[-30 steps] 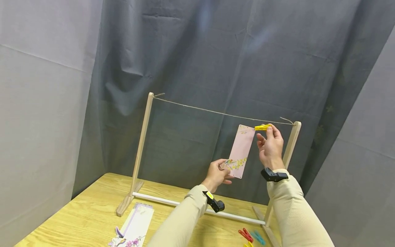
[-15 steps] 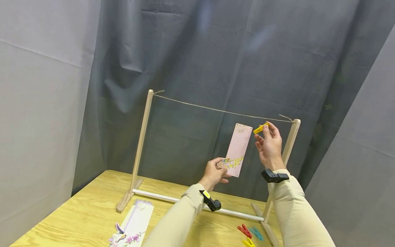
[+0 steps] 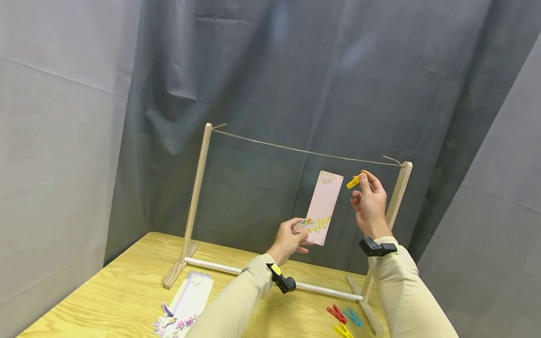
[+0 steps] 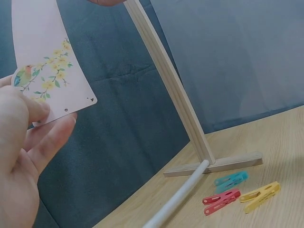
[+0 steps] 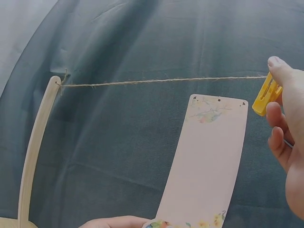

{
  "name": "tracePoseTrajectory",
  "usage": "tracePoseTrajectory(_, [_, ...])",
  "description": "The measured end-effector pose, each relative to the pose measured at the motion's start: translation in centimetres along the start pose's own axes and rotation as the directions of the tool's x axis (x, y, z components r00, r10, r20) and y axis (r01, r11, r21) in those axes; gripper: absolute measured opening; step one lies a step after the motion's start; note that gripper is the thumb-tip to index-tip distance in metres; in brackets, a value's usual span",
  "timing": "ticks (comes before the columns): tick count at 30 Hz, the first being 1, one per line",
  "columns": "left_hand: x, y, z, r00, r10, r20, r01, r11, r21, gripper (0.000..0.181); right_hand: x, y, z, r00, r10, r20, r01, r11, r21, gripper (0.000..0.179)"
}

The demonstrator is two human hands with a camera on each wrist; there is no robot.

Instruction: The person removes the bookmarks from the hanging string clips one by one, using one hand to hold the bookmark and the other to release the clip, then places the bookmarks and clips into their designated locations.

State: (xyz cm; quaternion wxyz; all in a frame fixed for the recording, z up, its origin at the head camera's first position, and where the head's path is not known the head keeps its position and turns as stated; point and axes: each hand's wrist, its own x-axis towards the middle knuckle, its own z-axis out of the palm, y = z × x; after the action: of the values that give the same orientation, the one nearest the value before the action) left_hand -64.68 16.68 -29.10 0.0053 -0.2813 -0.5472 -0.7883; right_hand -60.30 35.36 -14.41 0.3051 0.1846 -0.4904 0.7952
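Note:
My left hand (image 3: 288, 240) pinches the lower left corner of a pink bookmark card (image 3: 325, 199) between thumb and fingers. A bird and yellow blossoms (image 4: 56, 66) decorate its lower end, and small holes show along its short edges. The card leans slightly, its top just below the twine (image 3: 296, 149). To its right, my right hand (image 3: 371, 204) pinches a yellow clothespin (image 3: 355, 181) between thumb and forefinger, the tip pointing down and left. A gap shows between clothespin and card; in the right wrist view the clothespin overlaps the twine's right end (image 5: 256, 77).
A wooden frame, with a left post (image 3: 197, 188), right post (image 3: 399, 192) and white bottom bar (image 3: 325, 290), carries the twine. On the table (image 3: 114, 286) lie more floral cards (image 3: 192, 295) at left. Red (image 3: 336, 314), blue (image 3: 352, 317) and yellow (image 3: 343, 330) clothespins lie at right.
The clothespin has come away from the card's upper right corner and tilted downward. The left hand has carried the card slightly left, widening the gap.

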Motion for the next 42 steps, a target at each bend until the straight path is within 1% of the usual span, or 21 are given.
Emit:
tracePoseTrajectory(5, [-0.5,-0.1,0.1,1.0,-0.004,0.014,0.004,1.0,-0.01,0.044,-0.6,0.0,-0.4,1.0,-0.022,0.006,0.022,0.999,-0.049,0.041])
tracePoseTrajectory(8, [-1.0,-0.2,-0.1,1.0,-0.004,0.019,0.004,1.0,-0.017,0.045,-1.2,0.1,-0.8,1.0,-0.013,0.01,0.014,0.996,-0.09,0.043])
tracePoseTrajectory(12, [-1.9,-0.1,-0.9,1.0,-0.006,0.014,0.007,1.0,-0.017,0.047,-2.1,0.1,-1.2,1.0,0.003,0.031,0.002,0.987,-0.158,0.039])
tracePoseTrajectory(16, [-2.6,0.3,-1.8,1.0,-0.007,0.025,0.007,1.0,-0.014,0.047,-2.7,-0.2,-1.5,0.998,-0.009,0.058,0.021,0.98,-0.2,0.04])
tracePoseTrajectory(21, [-3.2,0.6,-2.8,1.0,0.009,0.007,-0.009,1.0,-0.012,0.046,-3.2,-0.5,-1.5,0.998,0.003,0.055,0.011,0.969,-0.248,0.042])
tracePoseTrajectory(26, [-3.8,0.6,-3.1,1.0,-0.009,0.007,0.009,1.0,0.0,0.046,-3.9,-0.2,-1.7,0.999,0.033,0.044,-0.02,0.965,-0.261,0.041])
tracePoseTrajectory(32, [-4.2,0.4,-3.4,1.0,0.009,0.017,-0.009,1.0,0.001,0.045,-4.3,0.1,-1.8,0.998,0.032,0.057,-0.018,0.97,-0.242,0.041])
tracePoseTrajectory(38, [-4.9,0.5,-4.6,1.0,0.001,0.023,-0.001,1.0,-0.005,0.045,-4.9,0.5,-1.9,0.998,0.041,0.056,-0.026,0.97,-0.241,0.04])
tracePoseTrajectory(42, [-5.6,0.6,-5.7,1.0,0.008,0.019,-0.008,1.0,0.019,0.044,-5.3,0.8,-2.2,0.996,0.058,0.065,-0.041,0.97,-0.241,0.039])
